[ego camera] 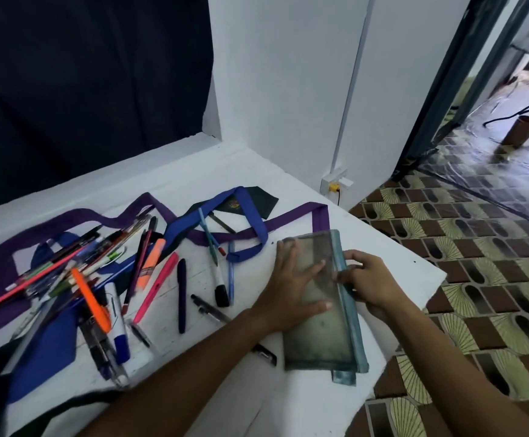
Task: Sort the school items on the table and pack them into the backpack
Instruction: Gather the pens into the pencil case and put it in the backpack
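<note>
White tabletop (pixel 392 257) fills the near view, patterned brown-and-cream floor tiles (pixel 477 279) showing past its right edge. Nearest the camera, two bare forearms reach in to the mesh pencil pouch (pixel 317 335), which lies flat near the table's right edge. Left hand (pixel 291 288) lies on the pouch's mesh face, fingers spread and straight, pressing it down. Right hand (pixel 367 279) sits just right of that, fingers curled at the pouch's blue zipper edge (pixel 348 298), pinching there; motion blur hides exactly what the fingertips catch. Just below the left wrist, a small black object (pixel 264 353) peeks out on the table. Left of the hands, apart from them, lie a black pen (pixel 209 309), a dark navy pen (pixel 181 294), a pink highlighter (pixel 156 287), an orange highlighter (pixel 152 263) and a black-capped marker (pixel 220 283). Farther left, a jumbled heap of pens and pencils (pixel 67 263) lies over blue fabric (pixel 45 342). Beyond the grip, purple strap (pixel 288 219) and blue strap (pixel 257 222) snake across the table. At the back, a white wall (pixel 288 89) and a dark curtain (pixel 83 74).
</note>
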Demonstrator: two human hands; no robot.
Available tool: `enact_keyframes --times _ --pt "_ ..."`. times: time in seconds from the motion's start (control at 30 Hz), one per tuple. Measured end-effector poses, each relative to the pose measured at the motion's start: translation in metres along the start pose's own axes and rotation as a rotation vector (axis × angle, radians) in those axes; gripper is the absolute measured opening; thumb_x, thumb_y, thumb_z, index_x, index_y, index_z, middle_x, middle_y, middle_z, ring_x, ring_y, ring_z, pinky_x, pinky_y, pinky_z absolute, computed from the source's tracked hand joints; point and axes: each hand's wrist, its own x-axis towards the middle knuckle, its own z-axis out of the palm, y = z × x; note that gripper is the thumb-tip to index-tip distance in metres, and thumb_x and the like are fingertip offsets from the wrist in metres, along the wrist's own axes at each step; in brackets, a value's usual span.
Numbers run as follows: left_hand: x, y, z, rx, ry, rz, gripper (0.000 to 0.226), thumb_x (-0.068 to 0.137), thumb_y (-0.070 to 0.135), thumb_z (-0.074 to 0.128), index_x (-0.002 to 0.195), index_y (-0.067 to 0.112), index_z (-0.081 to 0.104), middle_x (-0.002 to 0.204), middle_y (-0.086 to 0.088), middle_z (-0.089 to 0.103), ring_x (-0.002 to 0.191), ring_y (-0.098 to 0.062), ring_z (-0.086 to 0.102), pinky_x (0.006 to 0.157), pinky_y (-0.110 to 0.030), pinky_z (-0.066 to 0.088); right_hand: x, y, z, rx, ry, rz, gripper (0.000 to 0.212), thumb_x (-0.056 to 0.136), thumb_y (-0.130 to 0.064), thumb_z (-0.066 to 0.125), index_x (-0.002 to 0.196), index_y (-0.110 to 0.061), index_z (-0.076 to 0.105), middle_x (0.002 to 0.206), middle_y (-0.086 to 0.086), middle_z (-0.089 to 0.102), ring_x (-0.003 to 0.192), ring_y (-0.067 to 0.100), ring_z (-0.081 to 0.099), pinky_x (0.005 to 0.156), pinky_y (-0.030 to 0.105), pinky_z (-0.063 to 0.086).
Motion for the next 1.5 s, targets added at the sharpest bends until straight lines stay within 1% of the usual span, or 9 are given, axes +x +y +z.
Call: enact_keyframes --times 0.1,0.2,0.3,0.6,0.97,1.1,1.23,1.37,1.5 --pt "-0.003 0.013 -0.02 -0.328 0.105 -0.026 0.077 0.077 0.039 0.079 0.142 0.041 0.037 0.159 0.007 -0.017 0.147 -0.01 -0.004 0.117 -0.028 0.017 -0.005 -0.012 -0.005 0.165 -0.041 -0.018 0.026 0.081 0.01 0.061 0.097 -0.01 0.067 0.08 0.019 0.068 0.07 0.03 0.061 0.071 0.038 0.048" --pt "-0.009 0.024 -0.05 -0.552 0.152 -0.117 0.08 0.078 0.019 0.081 0.144 0.034 0.039 0.159 0.001 0.007 0.112 0.015 0.042 0.079 -0.002 0.045 -0.01 -0.035 0.0 0.253 -0.099 -0.049 0.025 0.082 0.01 0.06 0.096 -0.01 0.066 0.08 0.017 0.068 0.066 0.027 0.065 0.068 0.037 0.054" --pt "-0.03 0.01 -0.087 -0.732 0.151 -0.161 0.09 0.075 0.008 0.081 0.149 0.027 0.035 0.145 -0.009 0.044 0.099 -0.013 0.064 0.075 -0.038 0.06 -0.013 -0.056 0.028 0.307 -0.226 -0.048 0.025 0.083 0.012 0.059 0.099 -0.006 0.064 0.081 0.016 0.069 0.068 0.026 0.07 0.057 0.031 0.057" --pt "-0.246 -0.061 -0.181 -0.536 0.508 -0.45 0.085 0.069 -0.013 0.079 0.141 0.014 0.045 0.127 0.006 0.055 0.099 0.002 0.059 0.08 -0.013 0.05 -0.055 -0.08 0.237 -0.136 -0.809 -0.076 0.021 0.083 0.008 0.059 0.095 -0.009 0.065 0.079 0.01 0.067 0.061 0.016 0.066 0.055 0.025 0.054" --pt "-0.521 -0.007 -0.124 -0.739 0.761 -1.063 0.089 0.067 -0.012 0.08 0.137 0.032 0.046 0.109 -0.011 0.044 0.068 -0.024 0.069 0.061 -0.039 0.06 -0.227 -0.006 0.414 -0.741 -1.428 -0.204 0.018 0.078 0.008 0.069 0.083 -0.004 0.056 0.06 0.011 0.059 0.048 0.02 0.063 0.048 0.032 0.055" --pt "-0.552 -0.006 -0.113 -0.571 0.547 -1.26 0.093 0.071 0.014 0.086 0.143 0.042 0.035 0.112 -0.012 0.052 0.066 -0.023 0.07 0.061 -0.037 0.06 -0.257 0.018 0.435 -0.993 -1.375 -0.436 0.024 0.073 -0.009 0.079 0.081 -0.005 0.056 0.074 0.017 0.067 0.066 0.032 0.071 0.064 0.046 0.06" --pt "-0.545 -0.012 -0.151 -0.269 0.293 -1.376 0.078 0.075 0.036 0.082 0.141 0.039 0.04 0.074 0.0 0.06 0.047 -0.012 0.059 0.051 -0.027 0.052 -0.251 0.009 0.431 -1.192 -1.203 -0.789 0.041 0.078 -0.042 0.072 0.097 -0.012 0.053 0.068 0.005 0.064 0.06 0.022 0.066 0.08 0.037 0.054" --pt "-0.506 -0.033 -0.191 0.016 0.306 -1.195 0.029 0.079 0.046 0.075 0.105 0.036 0.064 0.086 0.007 0.064 0.07 -0.01 0.062 0.063 -0.019 0.045 -0.213 -0.004 0.409 -0.956 -1.101 -0.677 0.033 0.079 -0.046 0.072 0.086 -0.02 0.054 0.073 0.005 0.062 0.046 0.016 0.06 0.065 0.03 0.052" --pt "-0.424 -0.063 -0.2 -0.009 0.344 -0.913 0.031 0.075 0.051 0.076 0.099 0.033 0.07 0.079 0.009 0.067 0.066 0.001 0.06 0.066 -0.015 0.046 -0.153 -0.028 0.364 -0.811 -0.919 -0.672 0.02 0.083 -0.028 0.072 0.077 -0.01 0.063 0.071 0.003 0.063 0.06 0.021 0.063 0.067 0.041 0.057"
